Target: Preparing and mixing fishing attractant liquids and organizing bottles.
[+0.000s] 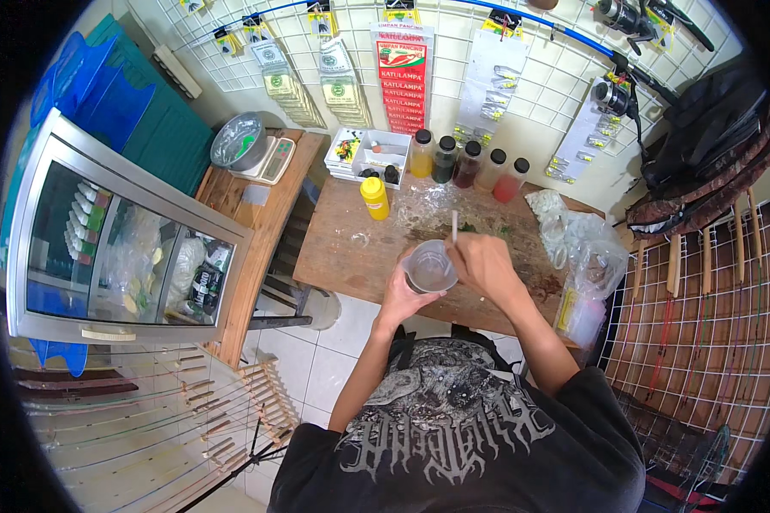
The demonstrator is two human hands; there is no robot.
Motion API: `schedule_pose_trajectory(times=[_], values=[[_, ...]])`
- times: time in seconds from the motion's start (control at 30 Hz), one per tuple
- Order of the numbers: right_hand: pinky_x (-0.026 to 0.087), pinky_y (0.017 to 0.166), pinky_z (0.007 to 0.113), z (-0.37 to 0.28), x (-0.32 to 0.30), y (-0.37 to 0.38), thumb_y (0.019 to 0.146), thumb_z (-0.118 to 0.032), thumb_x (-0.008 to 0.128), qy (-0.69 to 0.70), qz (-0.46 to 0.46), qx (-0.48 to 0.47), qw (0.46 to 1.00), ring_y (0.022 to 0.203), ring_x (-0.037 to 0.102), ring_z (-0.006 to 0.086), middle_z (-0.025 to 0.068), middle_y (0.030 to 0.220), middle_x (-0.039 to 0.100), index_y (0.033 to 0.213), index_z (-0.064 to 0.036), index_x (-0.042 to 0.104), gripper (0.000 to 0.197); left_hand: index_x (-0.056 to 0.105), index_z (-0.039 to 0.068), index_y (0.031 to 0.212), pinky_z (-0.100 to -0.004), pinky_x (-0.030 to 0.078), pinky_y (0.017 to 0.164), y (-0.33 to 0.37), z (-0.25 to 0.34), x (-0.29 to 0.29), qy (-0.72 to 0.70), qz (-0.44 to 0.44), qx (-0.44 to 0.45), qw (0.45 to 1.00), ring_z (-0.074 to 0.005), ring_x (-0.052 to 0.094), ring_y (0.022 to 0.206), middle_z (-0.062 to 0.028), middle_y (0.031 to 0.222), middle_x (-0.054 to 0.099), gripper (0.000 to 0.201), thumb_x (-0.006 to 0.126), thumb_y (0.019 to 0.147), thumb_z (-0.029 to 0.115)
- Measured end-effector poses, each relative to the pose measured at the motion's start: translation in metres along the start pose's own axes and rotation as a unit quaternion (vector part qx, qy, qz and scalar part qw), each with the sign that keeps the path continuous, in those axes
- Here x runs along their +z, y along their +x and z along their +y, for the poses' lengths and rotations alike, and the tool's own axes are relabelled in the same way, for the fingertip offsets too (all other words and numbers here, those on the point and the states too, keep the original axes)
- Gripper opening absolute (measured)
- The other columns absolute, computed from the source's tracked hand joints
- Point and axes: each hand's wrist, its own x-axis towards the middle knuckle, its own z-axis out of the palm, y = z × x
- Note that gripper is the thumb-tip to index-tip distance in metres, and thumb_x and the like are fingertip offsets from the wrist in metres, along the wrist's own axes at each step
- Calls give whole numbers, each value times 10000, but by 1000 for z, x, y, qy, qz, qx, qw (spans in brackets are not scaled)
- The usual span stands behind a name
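Observation:
My left hand point(399, 301) is wrapped round a clear plastic cup point(431, 272), held tilted above the near part of the wooden table point(342, 244). In my right hand point(488, 269) is a thin pale stick point(454, 222). Its upper end stands up past my fingers, and its lower part reaches toward the cup's mouth; where that end stops I cannot make out. What the cup contains, if anything, is unclear. Beyond the cup, whitish smears and dark green bits mark the tabletop. A yellow squeeze bottle point(374, 198) stands to the left of the cup.
Several black-capped bottles point(443, 160) of coloured liquid line the table's back edge, beside a white divided tray point(387, 152). Plastic bags point(592, 256) lie at the right. On a side bench, a bowl point(239, 142) rests on a scale point(274, 162), near a glass-fronted cabinet point(120, 329).

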Motion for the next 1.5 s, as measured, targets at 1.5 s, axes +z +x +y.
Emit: schedule_pose_trajectory(times=[1.5], values=[[513,655,470,3,11,8,865,-94,641,82,60,-48,994,764,655,416,209,829,677,898,-6,676,100,491,7,1360,-401,470,1035,2,3,-4,12,-3,-8,1000,-282,589,1215,-148,1300,602,911,941,578,139]])
